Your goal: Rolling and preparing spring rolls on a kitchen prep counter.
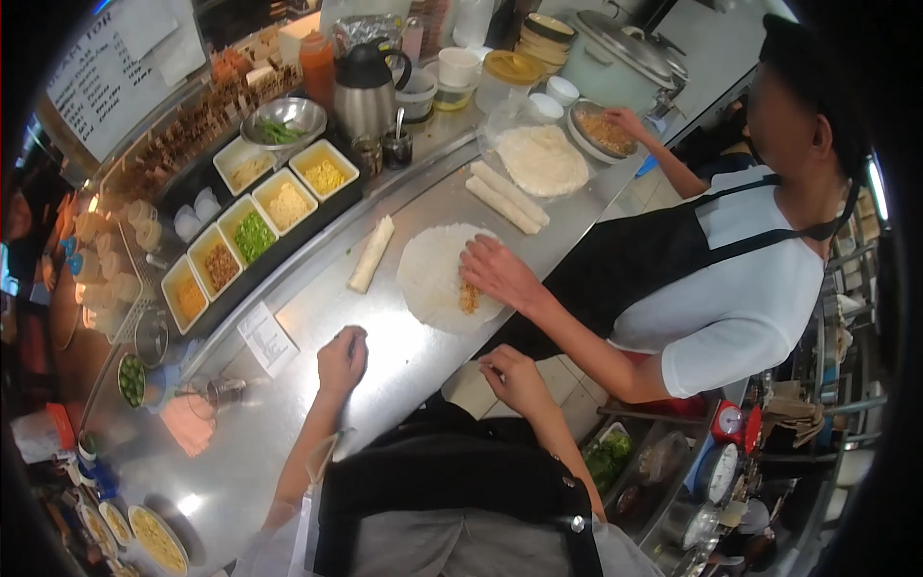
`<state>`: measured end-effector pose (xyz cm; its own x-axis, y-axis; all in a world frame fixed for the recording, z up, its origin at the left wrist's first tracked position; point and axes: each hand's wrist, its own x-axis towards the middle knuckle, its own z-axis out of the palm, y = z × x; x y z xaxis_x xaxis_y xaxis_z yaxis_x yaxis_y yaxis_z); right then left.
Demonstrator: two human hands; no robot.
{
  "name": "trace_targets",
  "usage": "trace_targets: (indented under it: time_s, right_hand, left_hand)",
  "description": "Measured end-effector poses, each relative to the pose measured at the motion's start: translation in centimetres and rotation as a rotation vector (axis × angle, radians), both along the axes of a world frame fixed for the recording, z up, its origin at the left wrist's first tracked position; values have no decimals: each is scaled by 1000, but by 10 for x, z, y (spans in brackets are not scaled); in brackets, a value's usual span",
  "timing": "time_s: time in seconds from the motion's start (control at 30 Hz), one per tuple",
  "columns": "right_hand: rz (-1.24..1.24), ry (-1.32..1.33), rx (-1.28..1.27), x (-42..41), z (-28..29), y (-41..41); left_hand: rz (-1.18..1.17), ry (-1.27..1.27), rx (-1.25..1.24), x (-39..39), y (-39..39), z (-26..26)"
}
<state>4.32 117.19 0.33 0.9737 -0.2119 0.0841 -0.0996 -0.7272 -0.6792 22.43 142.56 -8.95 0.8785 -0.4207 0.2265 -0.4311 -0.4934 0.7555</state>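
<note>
My left hand (343, 358), loosely curled with nothing visible in it, rests at the steel counter (393, 360). Just off the counter's near edge is my right hand (515, 379), its fingers curled in and no object seen in them. Ahead lies a round flat wrapper (425, 270) with a strip of orange-brown filling (470, 297) on it. A co-worker's hand (497, 274) covers part of that strip. One rolled wrapper (371, 254) lies left of the round one. Two more rolls (508, 196) lie side by side beyond it, near stacked flat wrappers (544, 160) on plastic.
To the right stands a co-worker in a black apron (620, 252), one hand at a bowl of filling (602, 130). White tubs of chopped toppings (252, 236) line the back ledge beside a steel thermal jug (364, 94). A printed paper (267, 339) lies left.
</note>
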Motion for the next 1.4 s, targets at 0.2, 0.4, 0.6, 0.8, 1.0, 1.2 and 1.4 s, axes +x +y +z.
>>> trace_targets:
  time_s: [0.2, 0.4, 0.6, 0.8, 1.0, 1.2, 1.4]
  right_hand:
    - [11, 1, -149, -9, 9, -12]
    - [8, -46, 14, 26, 50, -63]
    - [-59, -162, 89, 40, 69, -98]
    - [-26, -150, -155, 59, 78, -153]
    - [-74, 278, -123, 86, 108, -172]
    - [65, 280, -314, 87, 43, -212]
    - [157, 320, -245, 94, 18, -193]
  left_hand:
    - [10, 20, 25, -4, 2, -2]
    - [20, 75, 26, -2, -2, 2]
    - [142, 62, 49, -14, -9, 8]
    - [-66, -74, 37, -36, -64, 29]
    - [98, -19, 64, -13, -108, 25]
    - [-41, -109, 304, -2, -131, 15]
    - [-130, -140, 475, 7, -139, 10]
